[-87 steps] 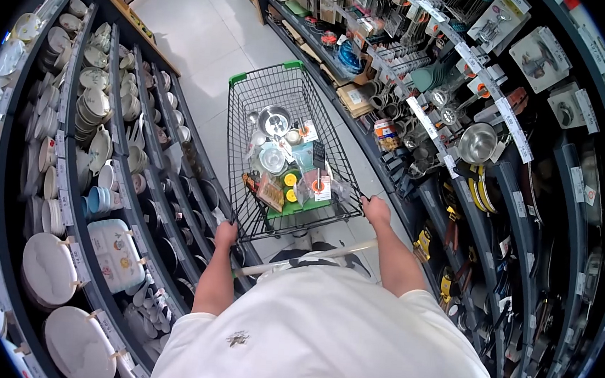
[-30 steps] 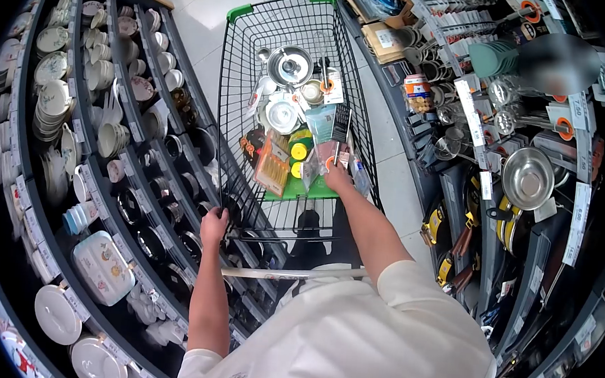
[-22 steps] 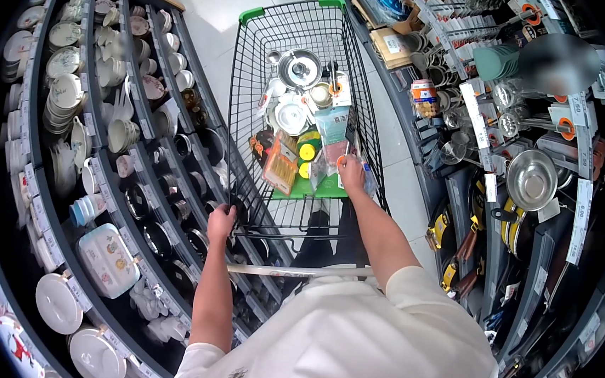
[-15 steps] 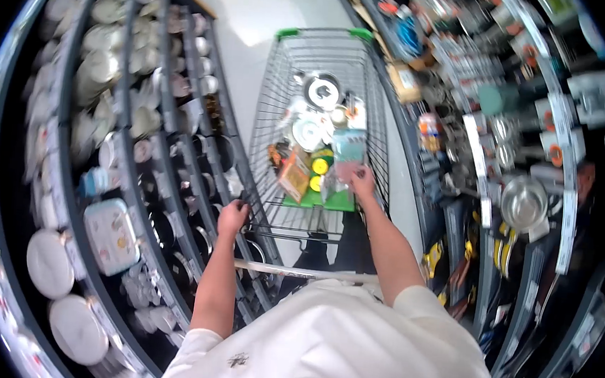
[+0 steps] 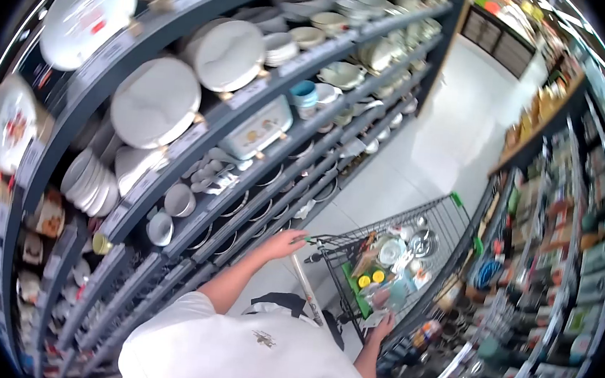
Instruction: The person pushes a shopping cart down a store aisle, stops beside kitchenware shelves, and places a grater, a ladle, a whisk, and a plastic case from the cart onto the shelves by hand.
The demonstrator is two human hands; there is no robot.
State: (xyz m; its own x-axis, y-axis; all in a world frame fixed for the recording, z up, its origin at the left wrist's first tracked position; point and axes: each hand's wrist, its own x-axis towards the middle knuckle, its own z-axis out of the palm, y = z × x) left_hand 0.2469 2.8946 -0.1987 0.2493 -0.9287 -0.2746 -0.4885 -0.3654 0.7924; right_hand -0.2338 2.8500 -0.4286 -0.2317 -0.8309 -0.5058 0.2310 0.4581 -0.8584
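A metal shopping cart [image 5: 338, 271] with green trim stands in front of me, lower right of the middle. At its near left corner, by the end of the pale handle bar [image 5: 305, 289], my left hand [image 5: 285, 246] is closed on the frame. My right hand [image 5: 381, 329] reaches over the cart's near right side, its fingers pinched on the edge of a see-through teal and pink package [image 5: 388, 295]. Two yellow-topped items [image 5: 371, 279], a white bowl-like item [image 5: 392, 251] and a round pan-like item [image 5: 423, 242] lie in the cart.
Shelves of white plates [image 5: 156, 103], bowls and cups run along the left, close to my left arm. A rack of hanging kitchen goods [image 5: 551, 280] lines the right side. The pale tiled aisle floor [image 5: 457, 123] leads ahead to a dark crate stand [image 5: 499, 41].
My view has swung to the left and tilted, so the cart now appears slanted at lower right and more of the left shelves shows. My right hand stays at the teal and pink package.
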